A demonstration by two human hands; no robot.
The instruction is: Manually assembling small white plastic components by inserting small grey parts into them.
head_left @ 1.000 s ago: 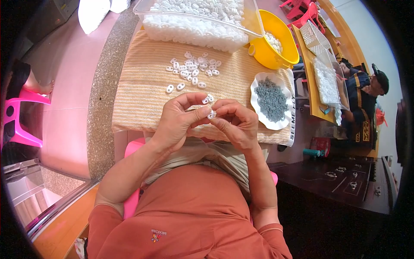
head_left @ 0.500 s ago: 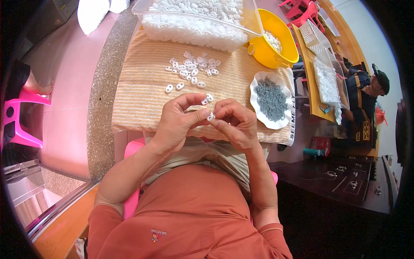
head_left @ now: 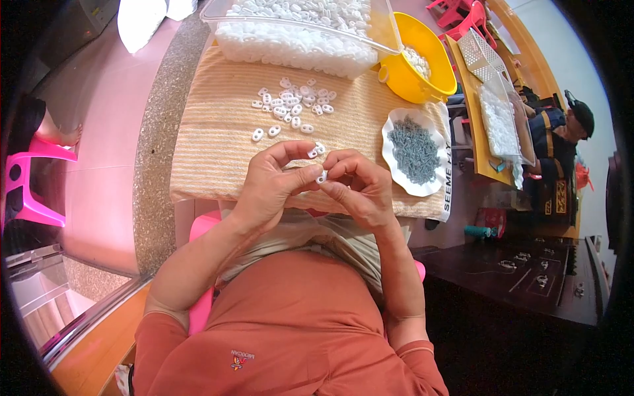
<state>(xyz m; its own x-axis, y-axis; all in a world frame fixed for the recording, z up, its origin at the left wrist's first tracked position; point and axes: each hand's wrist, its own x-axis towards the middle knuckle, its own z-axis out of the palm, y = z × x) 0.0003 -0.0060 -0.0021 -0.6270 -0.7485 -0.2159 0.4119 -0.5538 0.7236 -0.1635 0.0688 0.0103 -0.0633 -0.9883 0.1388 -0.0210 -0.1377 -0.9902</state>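
My left hand [head_left: 267, 188] is closed. Near its index fingertip it keeps a small white oval plastic piece with two holes [head_left: 317, 150]. Just below, another white two-hole piece [head_left: 321, 177] sits between my left thumb and the fingertips of my right hand [head_left: 360, 188], which is closed in a pinch. Whether the right fingers also hold something smaller cannot be seen. Beyond the hands, several loose white two-hole pieces [head_left: 290, 105] lie scattered on the striped cloth [head_left: 211, 142]. To the right, a white wavy-edged dish [head_left: 396, 173] holds a heap of small grey spring-like parts [head_left: 414, 152].
At the table's far side stands a clear plastic bin [head_left: 297, 56] full of white pieces. Beside it is a yellow basin [head_left: 413, 82] with more. A person in dark clothes [head_left: 548, 132] sits at another table on the right. A pink stool [head_left: 33, 185] is at left.
Both hands stay nearly in the same place, with only slight finger movement around the white pieces. The view has shifted slightly.
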